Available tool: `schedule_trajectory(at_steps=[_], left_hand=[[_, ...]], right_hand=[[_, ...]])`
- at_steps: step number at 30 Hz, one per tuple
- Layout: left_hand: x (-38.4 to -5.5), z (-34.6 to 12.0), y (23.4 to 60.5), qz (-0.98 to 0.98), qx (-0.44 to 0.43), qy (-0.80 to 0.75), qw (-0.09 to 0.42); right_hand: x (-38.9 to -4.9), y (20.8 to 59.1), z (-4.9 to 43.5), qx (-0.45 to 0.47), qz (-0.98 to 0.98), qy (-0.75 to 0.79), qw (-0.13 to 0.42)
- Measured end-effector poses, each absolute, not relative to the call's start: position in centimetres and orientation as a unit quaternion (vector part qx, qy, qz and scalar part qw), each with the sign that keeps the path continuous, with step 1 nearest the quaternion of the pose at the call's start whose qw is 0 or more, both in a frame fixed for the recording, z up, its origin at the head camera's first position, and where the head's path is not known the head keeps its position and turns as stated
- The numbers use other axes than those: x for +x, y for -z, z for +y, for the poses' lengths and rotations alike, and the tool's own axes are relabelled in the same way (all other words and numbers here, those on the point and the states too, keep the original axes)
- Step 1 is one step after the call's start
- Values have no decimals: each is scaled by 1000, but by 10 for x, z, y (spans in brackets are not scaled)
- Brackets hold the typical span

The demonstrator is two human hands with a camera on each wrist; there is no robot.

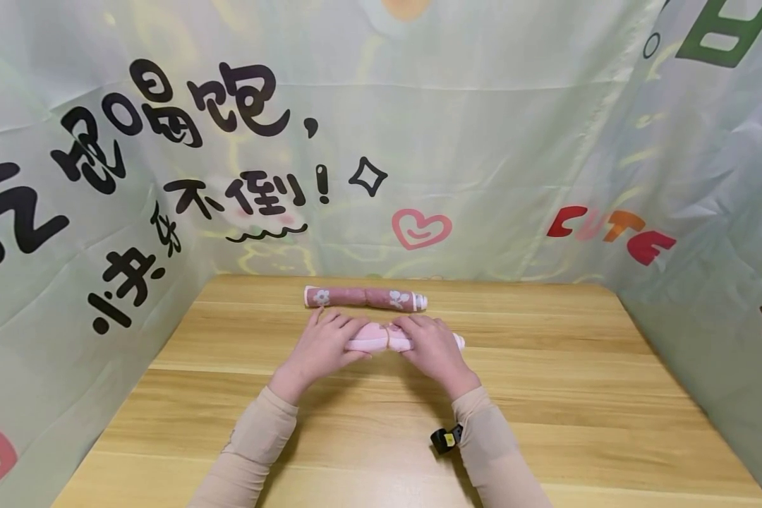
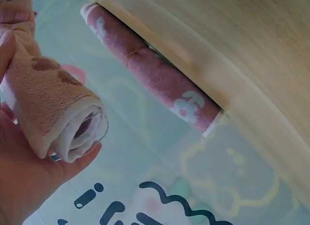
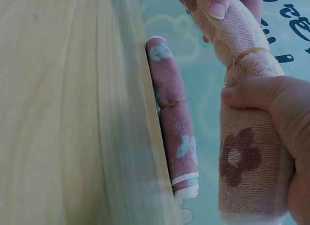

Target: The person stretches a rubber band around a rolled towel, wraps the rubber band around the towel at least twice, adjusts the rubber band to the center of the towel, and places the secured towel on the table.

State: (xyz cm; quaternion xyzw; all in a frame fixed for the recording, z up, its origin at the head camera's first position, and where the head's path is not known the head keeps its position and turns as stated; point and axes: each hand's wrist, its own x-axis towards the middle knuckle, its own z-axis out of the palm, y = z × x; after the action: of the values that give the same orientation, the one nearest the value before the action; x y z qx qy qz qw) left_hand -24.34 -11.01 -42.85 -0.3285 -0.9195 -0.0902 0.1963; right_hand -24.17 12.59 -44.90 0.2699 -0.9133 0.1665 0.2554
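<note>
A light pink rolled towel with darker flower prints is held between both hands in the head view. An elastic band cinches its middle. My left hand grips the left part of the roll, its thumb on the near side. The right hand grips the right part, thumb close to the band. In the left wrist view the roll's spiral end shows, with the palm beneath it. Behind the hands, a dusky-rose rolled towel with pale flowers lies on the table, also banded at its middle.
The wooden table meets a printed fabric backdrop along its back and sides. A small black object with a yellow patch sits beside the right sleeve.
</note>
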Motion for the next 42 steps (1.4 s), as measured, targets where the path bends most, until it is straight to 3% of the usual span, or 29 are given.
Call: schedule_trajectory(at_steps=[5, 13, 18, 25, 29, 42], left_hand=[[-245, -112, 428, -915, -336, 101, 200], [-249, -117, 430, -883, -353, 58, 303], [-252, -118, 430, -864, -369, 29, 341], [-255, -116, 432, -830, -407, 21, 380], [-255, -115, 431, -817, -410, 21, 404], [-252, -112, 430, -805, -416, 46, 420]], right_hand=[[-241, 448, 124, 279, -911, -173, 251], [-242, 449, 124, 312, -908, -205, 192], [-241, 447, 125, 313, -895, -279, 154], [-239, 443, 118, 327, -863, -319, 214], [-238, 442, 115, 336, -852, -337, 219], [-238, 439, 120, 367, -842, -382, 102]])
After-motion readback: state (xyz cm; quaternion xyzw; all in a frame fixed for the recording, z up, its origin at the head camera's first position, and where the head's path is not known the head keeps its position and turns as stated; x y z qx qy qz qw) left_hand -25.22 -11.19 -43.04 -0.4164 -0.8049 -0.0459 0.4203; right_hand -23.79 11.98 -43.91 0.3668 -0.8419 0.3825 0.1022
